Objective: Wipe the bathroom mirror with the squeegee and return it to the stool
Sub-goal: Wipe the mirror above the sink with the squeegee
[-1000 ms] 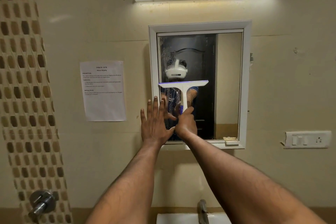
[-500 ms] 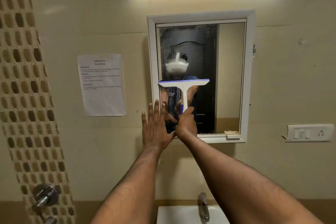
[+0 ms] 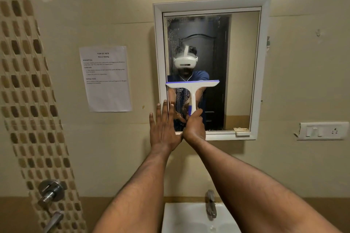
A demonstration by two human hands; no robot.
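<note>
A white squeegee (image 3: 192,86) with a blue blade edge lies flat against the white-framed mirror (image 3: 240,66), blade level at mid-height on the left half. My right hand (image 3: 195,126) grips its handle from below. My left hand (image 3: 164,128) is spread flat, fingers up, pressing on the mirror's lower left frame and the wall. Streaks and droplets cover the glass along the left side and below the blade. The stool is out of sight.
A printed sheet (image 3: 107,78) is taped to the wall left of the mirror. A white basin (image 3: 181,219) with a metal tap (image 3: 211,204) sits directly below. A switch plate (image 3: 322,130) is at right; metal valves (image 3: 50,193) on the tiled strip at left.
The squeegee blade sits slightly lower on the glass, level with the bottom of the reflected headset's wearer's shoulders. The view has tilted down, showing more basin. My left hand stays flat on the frame.
</note>
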